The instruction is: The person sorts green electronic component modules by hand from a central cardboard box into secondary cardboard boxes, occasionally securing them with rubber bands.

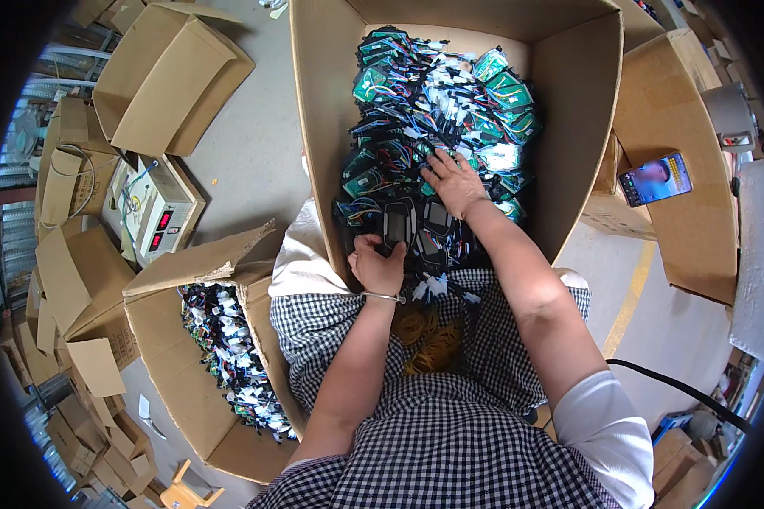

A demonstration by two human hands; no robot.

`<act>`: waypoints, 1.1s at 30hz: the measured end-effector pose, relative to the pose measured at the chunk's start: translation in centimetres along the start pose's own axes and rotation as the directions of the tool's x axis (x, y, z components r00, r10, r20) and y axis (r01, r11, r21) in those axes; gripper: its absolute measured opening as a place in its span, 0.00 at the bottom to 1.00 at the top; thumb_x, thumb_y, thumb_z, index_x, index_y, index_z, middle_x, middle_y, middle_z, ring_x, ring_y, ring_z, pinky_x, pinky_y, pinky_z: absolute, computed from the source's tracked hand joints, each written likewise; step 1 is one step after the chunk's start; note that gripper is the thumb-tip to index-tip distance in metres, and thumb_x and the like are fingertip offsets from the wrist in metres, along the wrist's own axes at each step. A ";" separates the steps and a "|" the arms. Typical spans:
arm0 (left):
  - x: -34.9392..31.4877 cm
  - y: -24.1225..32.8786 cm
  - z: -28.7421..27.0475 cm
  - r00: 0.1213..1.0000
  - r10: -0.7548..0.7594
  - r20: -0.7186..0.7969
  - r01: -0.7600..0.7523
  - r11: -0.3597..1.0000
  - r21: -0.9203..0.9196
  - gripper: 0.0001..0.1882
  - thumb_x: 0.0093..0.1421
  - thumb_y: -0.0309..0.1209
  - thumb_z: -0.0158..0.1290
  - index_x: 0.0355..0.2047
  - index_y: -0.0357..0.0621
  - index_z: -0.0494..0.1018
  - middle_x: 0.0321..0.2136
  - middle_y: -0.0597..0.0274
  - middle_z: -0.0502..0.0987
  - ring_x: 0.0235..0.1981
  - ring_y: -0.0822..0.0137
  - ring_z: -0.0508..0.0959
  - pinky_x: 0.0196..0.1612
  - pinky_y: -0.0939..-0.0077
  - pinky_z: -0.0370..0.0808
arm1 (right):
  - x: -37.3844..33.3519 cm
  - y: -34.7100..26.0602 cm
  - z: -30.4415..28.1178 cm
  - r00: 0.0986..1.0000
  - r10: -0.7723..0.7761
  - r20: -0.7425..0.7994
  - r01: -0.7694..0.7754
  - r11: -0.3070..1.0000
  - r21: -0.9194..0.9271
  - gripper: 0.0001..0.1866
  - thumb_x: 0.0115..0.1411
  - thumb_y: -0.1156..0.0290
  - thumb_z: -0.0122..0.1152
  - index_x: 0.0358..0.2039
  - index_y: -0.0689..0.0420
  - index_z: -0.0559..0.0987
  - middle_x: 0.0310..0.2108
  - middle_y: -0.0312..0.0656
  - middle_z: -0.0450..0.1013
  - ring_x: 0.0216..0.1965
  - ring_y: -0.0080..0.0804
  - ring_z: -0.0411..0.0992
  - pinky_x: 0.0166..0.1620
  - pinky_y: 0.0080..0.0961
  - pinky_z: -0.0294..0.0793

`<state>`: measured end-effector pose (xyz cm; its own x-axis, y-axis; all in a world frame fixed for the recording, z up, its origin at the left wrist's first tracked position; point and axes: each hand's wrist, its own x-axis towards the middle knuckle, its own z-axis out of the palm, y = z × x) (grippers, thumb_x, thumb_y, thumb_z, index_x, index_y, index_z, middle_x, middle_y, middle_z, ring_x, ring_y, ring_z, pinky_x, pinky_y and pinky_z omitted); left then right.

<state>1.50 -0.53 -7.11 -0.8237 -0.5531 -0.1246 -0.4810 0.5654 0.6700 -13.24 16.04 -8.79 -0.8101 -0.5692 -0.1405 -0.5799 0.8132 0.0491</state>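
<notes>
A large open cardboard box point(577, 127) stands in front of me, filled with several green circuit boards point(505, 85) with coloured wires and white connectors. My right hand point(454, 182) lies flat, fingers spread, on the pile inside the box. My left hand point(378, 263) is at the box's near edge, closed around a black rectangular module point(396, 225) next to a second black module point(437, 219). A heap of tan rubber bands point(429, 335) rests on my checked lap.
A smaller open box point(157, 327) at my left holds several wired parts. A digital scale point(157, 212) with red digits sits on the floor at left among empty cartons point(165, 76). A phone point(655, 178) lies on a carton at right. A black cable point(679, 386) runs at lower right.
</notes>
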 end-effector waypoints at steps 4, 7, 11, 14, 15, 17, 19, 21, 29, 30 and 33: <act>0.5 -0.8 0.2 0.985 -0.087 0.152 0.161 0.791 -0.590 0.18 0.48 0.26 0.63 0.37 0.41 0.67 0.32 0.62 0.74 0.34 0.65 0.74 0.40 0.74 0.72 | 0.5 0.7 -0.8 0.991 -0.102 0.086 0.106 0.994 -0.037 0.21 0.59 0.68 0.49 0.54 0.47 0.72 0.51 0.38 0.69 0.58 0.32 0.62 0.60 0.31 0.56; 0.8 0.1 -1.7 0.929 -0.091 0.359 0.367 0.354 -0.860 0.13 0.54 0.21 0.56 0.40 0.40 0.68 0.34 0.63 0.76 0.36 0.67 0.76 0.41 0.74 0.74 | -0.7 1.1 -2.5 0.995 -0.092 0.043 0.097 0.987 -0.126 0.12 0.54 0.70 0.51 0.36 0.52 0.81 0.36 0.35 0.74 0.48 0.31 0.67 0.51 0.29 0.62; 0.4 2.0 -4.9 0.798 0.022 0.602 0.603 -0.015 -0.798 0.15 0.59 0.21 0.53 0.47 0.43 0.69 0.41 0.63 0.77 0.43 0.68 0.76 0.46 0.72 0.73 | -3.8 2.2 -4.6 0.980 0.018 -0.197 -0.041 0.993 -0.114 0.09 0.50 0.71 0.54 0.30 0.54 0.81 0.31 0.38 0.73 0.43 0.34 0.69 0.46 0.32 0.66; -0.5 2.2 -6.9 0.863 0.101 0.495 0.504 -0.095 -0.858 0.12 0.62 0.25 0.52 0.46 0.47 0.70 0.42 0.67 0.77 0.43 0.68 0.76 0.48 0.69 0.72 | -6.8 2.1 -10.4 0.899 0.184 -0.398 -0.168 0.983 0.075 0.06 0.50 0.71 0.59 0.29 0.56 0.79 0.29 0.42 0.73 0.35 0.40 0.71 0.39 0.37 0.70; -0.9 2.5 -7.7 0.918 0.114 0.381 0.385 -0.021 -0.922 0.11 0.62 0.25 0.51 0.46 0.47 0.70 0.42 0.67 0.77 0.44 0.68 0.76 0.49 0.70 0.72 | -8.0 2.2 -11.9 0.794 0.241 -0.558 -0.128 0.964 0.234 0.05 0.51 0.73 0.60 0.30 0.58 0.79 0.30 0.42 0.74 0.34 0.38 0.73 0.38 0.35 0.72; -2.0 3.9 -9.9 0.973 0.135 0.186 0.167 0.140 -0.976 0.11 0.65 0.29 0.49 0.46 0.41 0.68 0.40 0.67 0.74 0.40 0.75 0.72 0.46 0.80 0.70 | -10.7 1.9 -14.8 0.653 0.467 -0.596 0.025 0.773 0.634 0.06 0.53 0.76 0.62 0.33 0.60 0.79 0.32 0.40 0.76 0.34 0.32 0.74 0.38 0.30 0.74; -2.9 5.0 -11.8 0.982 0.148 0.114 0.085 0.191 -0.978 0.11 0.66 0.30 0.49 0.47 0.40 0.67 0.40 0.66 0.74 0.40 0.76 0.72 0.45 0.81 0.70 | -13.6 0.2 -17.8 0.694 0.657 -0.295 0.309 0.099 0.946 0.10 0.58 0.79 0.59 0.41 0.62 0.77 0.34 0.36 0.76 0.36 0.22 0.74 0.39 0.23 0.75; -3.3 5.0 -12.7 0.982 0.187 0.028 -0.026 0.280 -0.960 0.14 0.67 0.31 0.45 0.51 0.42 0.62 0.42 0.61 0.75 0.39 0.69 0.77 0.41 0.74 0.77 | -15.5 -2.2 -20.0 0.773 0.588 -0.240 0.470 -0.276 0.839 0.17 0.57 0.81 0.58 0.49 0.62 0.72 0.40 0.39 0.75 0.40 0.25 0.74 0.44 0.24 0.76; -10.2 7.8 -16.9 0.875 0.370 0.313 0.397 -0.179 -0.900 0.27 0.63 0.38 0.52 0.56 0.37 0.58 0.48 0.59 0.69 0.50 0.68 0.71 0.53 0.74 0.69 | -17.1 -16.3 -19.6 0.912 0.406 -0.062 0.302 -0.562 0.770 0.20 0.60 0.83 0.55 0.52 0.64 0.66 0.46 0.44 0.74 0.44 0.25 0.74 0.45 0.19 0.74; -10.7 7.9 -17.4 0.874 0.372 0.313 0.397 -0.174 -0.901 0.27 0.63 0.38 0.52 0.56 0.37 0.58 0.48 0.59 0.69 0.50 0.68 0.71 0.53 0.74 0.69 | -17.3 -17.2 -19.3 0.889 0.452 -0.069 0.307 -0.479 0.822 0.20 0.59 0.84 0.55 0.52 0.65 0.65 0.45 0.43 0.74 0.43 0.23 0.73 0.44 0.17 0.74; -11.6 7.6 -18.1 0.856 0.401 0.326 0.322 0.079 -0.943 0.32 0.58 0.38 0.57 0.57 0.39 0.56 0.48 0.61 0.69 0.50 0.69 0.71 0.53 0.76 0.68 | -18.2 -18.1 -18.9 0.856 0.508 -0.095 0.340 -0.415 0.844 0.19 0.59 0.83 0.57 0.51 0.66 0.66 0.41 0.42 0.75 0.40 0.19 0.73 0.39 0.13 0.73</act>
<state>12.78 -0.90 12.69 -0.9959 -0.0477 -0.0764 -0.0199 -0.7109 0.7030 10.38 9.37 11.53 -0.9964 -0.0852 -0.0016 0.0380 -0.4286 -0.9027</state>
